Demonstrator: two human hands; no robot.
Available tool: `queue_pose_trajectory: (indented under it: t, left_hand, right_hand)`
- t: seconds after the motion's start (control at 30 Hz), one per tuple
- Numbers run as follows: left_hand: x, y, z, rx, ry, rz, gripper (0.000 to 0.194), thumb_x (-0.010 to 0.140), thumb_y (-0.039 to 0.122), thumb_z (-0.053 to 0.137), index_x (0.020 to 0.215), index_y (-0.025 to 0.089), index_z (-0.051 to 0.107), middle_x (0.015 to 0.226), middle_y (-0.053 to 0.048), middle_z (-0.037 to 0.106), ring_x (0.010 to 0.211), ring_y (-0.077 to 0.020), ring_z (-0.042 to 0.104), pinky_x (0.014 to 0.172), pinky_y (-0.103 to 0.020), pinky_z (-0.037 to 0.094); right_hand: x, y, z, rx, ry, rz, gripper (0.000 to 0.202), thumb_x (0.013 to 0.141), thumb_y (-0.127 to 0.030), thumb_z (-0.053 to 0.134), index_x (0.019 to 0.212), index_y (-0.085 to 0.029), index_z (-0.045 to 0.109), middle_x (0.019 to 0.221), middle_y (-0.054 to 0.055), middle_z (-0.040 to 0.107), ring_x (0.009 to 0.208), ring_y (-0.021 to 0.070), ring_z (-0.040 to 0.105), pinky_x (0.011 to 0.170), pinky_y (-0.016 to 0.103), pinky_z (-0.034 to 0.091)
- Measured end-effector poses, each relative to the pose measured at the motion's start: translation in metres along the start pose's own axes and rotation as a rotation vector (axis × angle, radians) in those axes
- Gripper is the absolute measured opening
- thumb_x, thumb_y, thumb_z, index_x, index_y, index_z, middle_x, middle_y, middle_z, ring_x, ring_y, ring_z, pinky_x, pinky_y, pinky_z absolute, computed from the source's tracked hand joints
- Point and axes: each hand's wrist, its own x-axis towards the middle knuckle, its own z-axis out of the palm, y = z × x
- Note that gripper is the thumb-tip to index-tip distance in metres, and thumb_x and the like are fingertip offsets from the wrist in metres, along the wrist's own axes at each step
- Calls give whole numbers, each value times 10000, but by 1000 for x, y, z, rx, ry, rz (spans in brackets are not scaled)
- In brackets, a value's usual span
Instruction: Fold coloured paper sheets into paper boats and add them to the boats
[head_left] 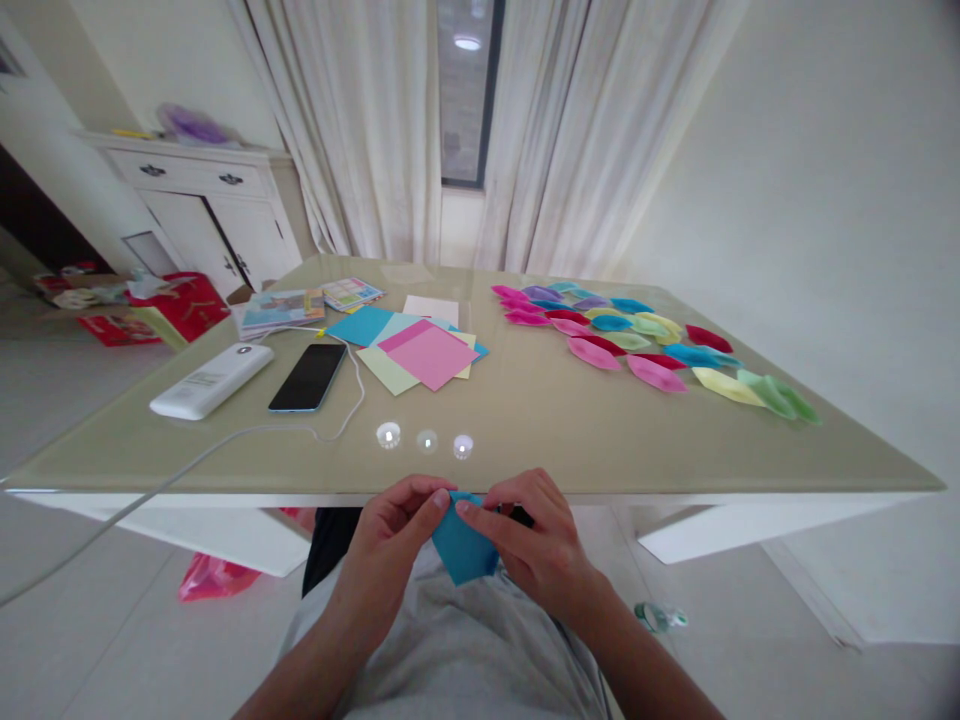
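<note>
A piece of blue paper [465, 548], partly folded, is held between both hands just in front of the table's near edge, above the lap. My left hand [396, 530] pinches its upper left corner between thumb and fingers. On the other side, my right hand [534, 535] grips the upper right part, with a finger lying across the top. Flat sheets of coloured paper, a pink sheet [433, 354] on top, lie on the table beyond the hands. Folded leaf-like paper pieces [592, 352] in pink, red, blue, green and yellow are spread over the right side.
A white power bank [212, 382], a black phone [307, 378] and a white cable [262, 430] lie on the left of the table [525, 455]. Booklets [281, 308] sit farther back. Red bags [187, 305] and a white cabinet [202, 205] stand beyond.
</note>
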Motion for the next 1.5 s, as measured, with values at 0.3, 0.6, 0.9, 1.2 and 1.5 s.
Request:
queue_pose_trajectory:
  t: [0.3,0.6,0.9,1.2,1.5]
  left_hand:
    - [-1,-1,7,-118,59,-68,396,665,457,1028,846,164,832,759,-26,785,726,-133,712,679,-182,584]
    - [-1,-3,4,-141,62,-84,395,641,399,1050,889,155,863,784,-49,806,785,-168,757,719,-208,611]
    - [1,-6,-3,11,39,37,289,789,422,962,894,177,849,835,-36,828,754,-122,697,697,-165,559]
    - [-1,2,2,208,12,151,250,814,413,920,859,179,845,809,-48,832,747,-158,724,689,-203,585]
    - [-1,-2,-2,166,-6,113,267,851,424,901,851,172,814,778,-20,789,695,-123,661,644,-182,538]
  right_hand:
    - [5,-4,-1,-38,-61,-17,254,1111,-198,581,1273,-270,762,1056,80,798,921,209,723,809,373,548]
    - [4,-3,-2,-104,-122,-61,225,1093,-169,612,1267,-230,740,1099,94,799,954,223,735,836,380,573]
    - [6,-10,-3,367,-52,346,143,1020,-188,687,1125,-228,776,1045,71,776,936,197,730,839,322,591]
    - [15,-7,-2,576,-130,747,72,895,-268,816,911,-199,806,801,20,787,726,156,691,669,252,524]
    - [17,-8,0,560,-134,793,97,889,-285,802,857,-198,829,745,24,794,660,150,672,614,248,497]
